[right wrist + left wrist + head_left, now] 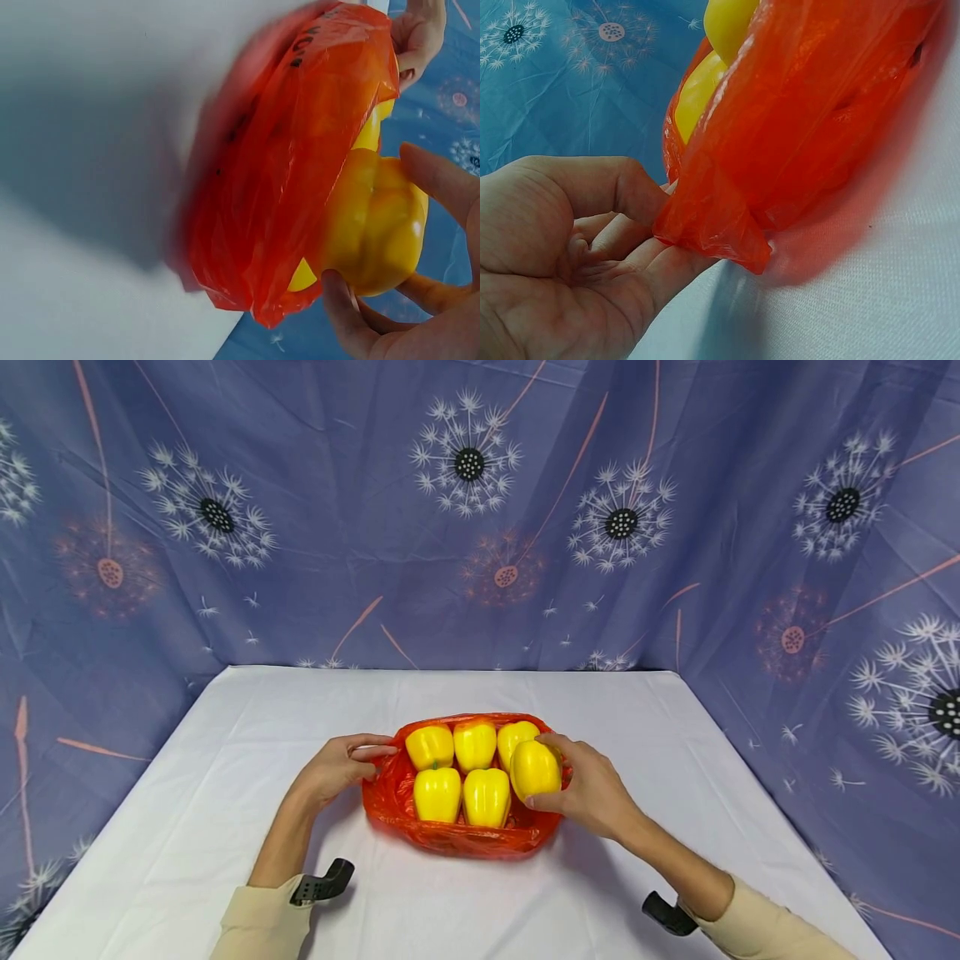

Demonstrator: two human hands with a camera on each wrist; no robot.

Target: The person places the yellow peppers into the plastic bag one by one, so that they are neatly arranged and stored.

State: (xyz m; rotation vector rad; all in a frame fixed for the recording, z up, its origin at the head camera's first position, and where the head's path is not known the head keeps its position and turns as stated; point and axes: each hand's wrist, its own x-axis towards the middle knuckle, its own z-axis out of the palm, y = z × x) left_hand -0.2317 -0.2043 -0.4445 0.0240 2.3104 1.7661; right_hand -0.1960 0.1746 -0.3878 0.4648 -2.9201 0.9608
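A red plastic bag (457,842) lies open on the table, with several yellow bell peppers (437,795) in two rows inside it. On the bag's left side, my left hand (333,770) pinches the rim between thumb and fingers; the left wrist view shows the crumpled red film (712,225) there. My right hand (596,789) grips another yellow bell pepper (375,225) by its sides, thumb opposite the fingers. This pepper is at the bag's right end, above the opening, and partly covers a pepper behind it.
A white cloth (187,827) covers the table under the bag. Behind and at both sides hangs a blue curtain (337,527) with dandelion prints. Black wrist devices (324,882) sit at both beige sleeves (262,922).
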